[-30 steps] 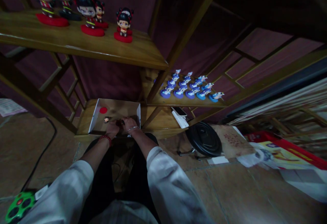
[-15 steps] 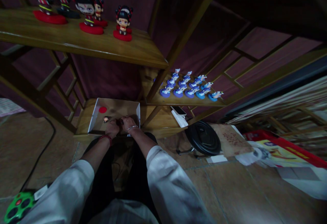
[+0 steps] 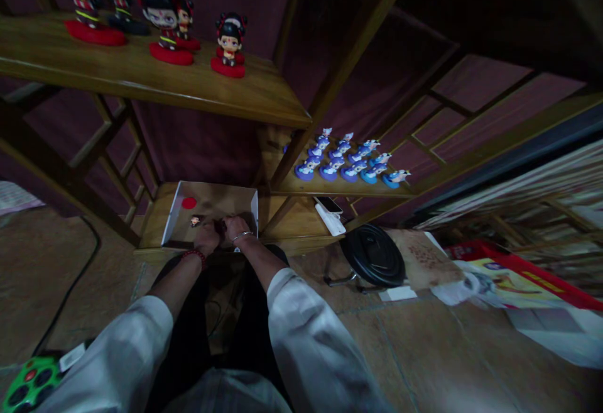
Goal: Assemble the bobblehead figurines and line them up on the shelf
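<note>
Both hands are low inside a shallow cardboard box (image 3: pixel 242 197) on the bottom shelf. My left hand (image 3: pixel 206 237), with a red bead bracelet at the wrist, has its fingers curled closed. Close beside it, my right hand (image 3: pixel 233 227) is closed too, with a silver bangle at the wrist. Something small and dark shows between the two hands, too dim to name. A small black-haired doll figurine piece (image 3: pixel 195 220) lies just beyond my left hand. Farther back in the box is a flat red disc (image 3: pixel 189 203).
Above, a wooden shelf (image 3: pixel 188 89) carries several black-haired figurines (image 3: pixel 166 23) on red bases. Several purple and blue figurines (image 3: pixel 332 168) stand on the middle shelf. A phone (image 3: pixel 328 204) lies right of the box. On the floor are a black round stool (image 3: pixel 373 256) and a green object (image 3: pixel 32 383).
The hands stay in nearly the same place, with only slight finger movement. The whole view has shifted very slightly.
</note>
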The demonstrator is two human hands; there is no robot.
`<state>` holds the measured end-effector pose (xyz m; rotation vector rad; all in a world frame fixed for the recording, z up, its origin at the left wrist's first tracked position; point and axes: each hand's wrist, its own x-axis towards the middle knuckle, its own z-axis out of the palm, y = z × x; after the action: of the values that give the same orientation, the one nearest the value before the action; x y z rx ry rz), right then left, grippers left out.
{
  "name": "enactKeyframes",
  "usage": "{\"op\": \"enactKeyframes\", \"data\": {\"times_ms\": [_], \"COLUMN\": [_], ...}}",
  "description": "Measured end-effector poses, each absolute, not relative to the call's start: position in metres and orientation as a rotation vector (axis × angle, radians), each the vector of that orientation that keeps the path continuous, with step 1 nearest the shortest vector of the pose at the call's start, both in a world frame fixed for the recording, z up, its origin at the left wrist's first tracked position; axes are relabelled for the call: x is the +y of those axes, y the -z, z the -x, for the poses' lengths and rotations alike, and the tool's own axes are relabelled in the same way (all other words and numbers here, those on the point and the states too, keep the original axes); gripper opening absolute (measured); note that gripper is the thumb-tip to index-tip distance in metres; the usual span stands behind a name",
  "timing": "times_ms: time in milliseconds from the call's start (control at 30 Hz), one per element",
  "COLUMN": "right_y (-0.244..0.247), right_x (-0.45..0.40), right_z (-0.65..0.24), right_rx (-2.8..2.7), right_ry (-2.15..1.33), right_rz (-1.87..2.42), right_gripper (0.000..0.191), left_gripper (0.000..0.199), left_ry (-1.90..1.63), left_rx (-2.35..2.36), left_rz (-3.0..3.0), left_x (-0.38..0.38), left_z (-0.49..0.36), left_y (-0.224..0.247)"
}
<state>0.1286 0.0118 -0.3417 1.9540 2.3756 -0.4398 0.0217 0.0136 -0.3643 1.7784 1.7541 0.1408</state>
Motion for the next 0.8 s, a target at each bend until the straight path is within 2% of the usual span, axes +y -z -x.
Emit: {"op": "enactKeyframes", "data": {"times_ms": [800], "right_y": [0.3395], "right_x": [0.0112], "right_z": [-0.1256], "right_rx": [2.387], "right_ry": [0.444], "right_rz": [-1.898], "right_gripper": [0.033], "left_gripper": [0.029], "left_ry": [-0.175], "left_rx": [1.766], "left_rz": [-1.723], "left_x": [0.0149], "left_z": [-0.0229], "left_y": [0.3660]}}
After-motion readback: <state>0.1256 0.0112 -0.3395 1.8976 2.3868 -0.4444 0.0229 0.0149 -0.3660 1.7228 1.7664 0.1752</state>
